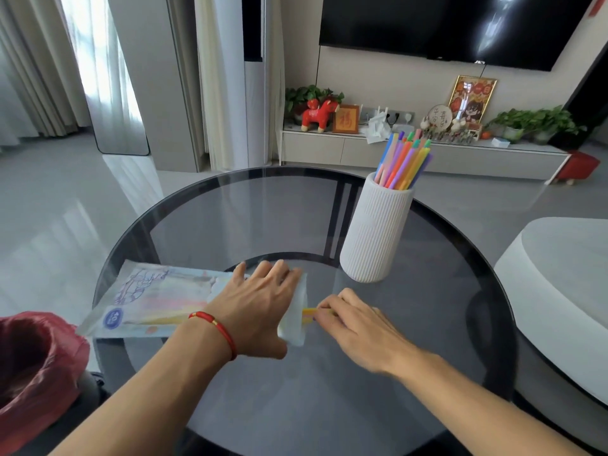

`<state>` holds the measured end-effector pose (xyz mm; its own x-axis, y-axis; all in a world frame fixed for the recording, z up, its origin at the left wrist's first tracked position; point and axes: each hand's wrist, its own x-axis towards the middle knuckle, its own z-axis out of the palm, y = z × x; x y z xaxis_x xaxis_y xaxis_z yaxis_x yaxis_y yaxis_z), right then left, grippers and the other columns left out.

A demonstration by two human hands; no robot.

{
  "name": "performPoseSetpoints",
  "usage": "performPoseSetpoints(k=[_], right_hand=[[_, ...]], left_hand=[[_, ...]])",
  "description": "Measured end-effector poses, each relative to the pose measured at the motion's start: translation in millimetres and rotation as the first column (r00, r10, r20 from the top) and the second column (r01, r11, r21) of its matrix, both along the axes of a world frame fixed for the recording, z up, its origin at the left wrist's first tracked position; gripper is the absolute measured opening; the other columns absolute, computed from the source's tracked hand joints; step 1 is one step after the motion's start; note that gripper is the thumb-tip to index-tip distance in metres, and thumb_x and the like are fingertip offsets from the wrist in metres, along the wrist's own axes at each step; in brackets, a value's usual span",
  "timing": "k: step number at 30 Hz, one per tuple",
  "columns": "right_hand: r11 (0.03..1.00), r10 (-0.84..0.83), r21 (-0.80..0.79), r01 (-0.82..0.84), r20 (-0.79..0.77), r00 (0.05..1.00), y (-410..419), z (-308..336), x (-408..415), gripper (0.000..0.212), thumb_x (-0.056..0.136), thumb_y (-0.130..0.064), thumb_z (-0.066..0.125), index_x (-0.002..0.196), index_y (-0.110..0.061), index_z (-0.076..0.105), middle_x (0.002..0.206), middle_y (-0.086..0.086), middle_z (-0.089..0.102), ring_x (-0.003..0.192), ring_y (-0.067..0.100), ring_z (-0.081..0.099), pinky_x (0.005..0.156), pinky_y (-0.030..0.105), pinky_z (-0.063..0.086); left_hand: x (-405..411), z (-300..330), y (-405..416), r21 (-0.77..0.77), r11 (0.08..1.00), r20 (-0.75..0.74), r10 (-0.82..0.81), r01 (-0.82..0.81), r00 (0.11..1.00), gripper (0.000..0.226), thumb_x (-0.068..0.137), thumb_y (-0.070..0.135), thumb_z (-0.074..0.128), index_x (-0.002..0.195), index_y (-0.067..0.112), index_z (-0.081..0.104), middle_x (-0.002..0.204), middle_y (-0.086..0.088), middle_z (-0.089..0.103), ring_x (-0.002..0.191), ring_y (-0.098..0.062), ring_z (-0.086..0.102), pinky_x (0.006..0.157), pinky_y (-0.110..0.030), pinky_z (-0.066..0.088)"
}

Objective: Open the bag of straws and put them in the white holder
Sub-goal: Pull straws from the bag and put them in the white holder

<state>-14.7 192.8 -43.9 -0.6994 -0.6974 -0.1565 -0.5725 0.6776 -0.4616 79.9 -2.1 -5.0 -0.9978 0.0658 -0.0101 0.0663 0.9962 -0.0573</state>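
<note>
A printed plastic straw bag lies flat on the round glass table, its open mouth pointing right. My left hand presses down on the bag near that mouth, fingers spread. My right hand pinches the ends of a few yellow and pink straws that stick out of the mouth. The white ribbed holder stands upright at the right rear of the table. Several coloured straws lean in it toward the right.
A red plastic bag sits low at the left edge. A white rounded table adjoins the glass one on the right. Beyond are a TV cabinet with ornaments and plants, and grey floor.
</note>
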Motion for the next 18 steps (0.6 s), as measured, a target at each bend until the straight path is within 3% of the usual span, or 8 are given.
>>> performPoseSetpoints(k=[3,5,7,14,18], right_hand=[[0.969,-0.026,-0.235,0.078,0.217,0.976,-5,-5,2,0.038,0.108,-0.053,0.040,0.099,-0.027,0.066,0.093,-0.001,0.064,0.070,0.011,0.059,0.068,0.033,0.050],[0.887,-0.016,-0.400,0.231,0.472,0.881,-8,-7,4,0.030,0.109,-0.041,0.050,0.103,-0.018,0.067,0.087,0.008,0.071,0.052,0.014,0.052,0.045,0.027,0.039],[0.815,-0.014,-0.463,0.348,0.585,0.811,-10,-8,5,0.022,0.108,-0.029,0.056,0.110,-0.010,0.068,0.080,0.007,0.072,0.047,0.016,0.051,0.037,0.024,0.032],[0.721,-0.041,-0.502,0.479,0.658,0.752,-3,3,-6,0.018,0.101,-0.006,0.066,0.103,0.009,0.075,0.069,0.012,0.068,0.048,0.010,0.058,0.044,0.020,0.046],[0.689,-0.006,-0.506,0.520,0.712,0.702,19,17,-22,0.018,0.099,-0.006,0.067,0.102,0.009,0.077,0.069,0.009,0.069,0.053,0.010,0.061,0.048,0.018,0.048]], left_hand=[[-3,0,1,-0.051,0.998,-0.139,-0.028,0.021,0.990,0.106,0.056,0.052,0.064,0.148,0.013,0.029,0.130,-0.005,0.044,0.113,-0.029,0.048,0.102,-0.054,0.039],[-3,-1,2,-0.096,0.995,-0.154,-0.030,0.016,0.988,0.110,0.056,0.052,0.066,0.150,0.010,0.028,0.131,-0.008,0.045,0.114,-0.031,0.048,0.103,-0.059,0.038],[-3,-3,2,-0.126,0.992,-0.117,-0.027,0.012,0.993,0.113,0.058,0.054,0.067,0.152,0.010,0.023,0.135,-0.009,0.042,0.119,-0.031,0.045,0.106,-0.061,0.035],[-5,-13,-6,-0.121,0.992,-0.033,0.024,-0.028,0.999,0.115,0.062,0.051,0.069,0.154,0.015,0.010,0.138,-0.005,0.034,0.123,-0.028,0.040,0.106,-0.057,0.033],[-5,-20,-18,-0.118,0.990,0.047,0.079,-0.073,0.996,0.127,0.063,0.054,0.073,0.154,0.028,-0.011,0.143,-0.006,0.026,0.129,-0.029,0.032,0.109,-0.064,0.027]])
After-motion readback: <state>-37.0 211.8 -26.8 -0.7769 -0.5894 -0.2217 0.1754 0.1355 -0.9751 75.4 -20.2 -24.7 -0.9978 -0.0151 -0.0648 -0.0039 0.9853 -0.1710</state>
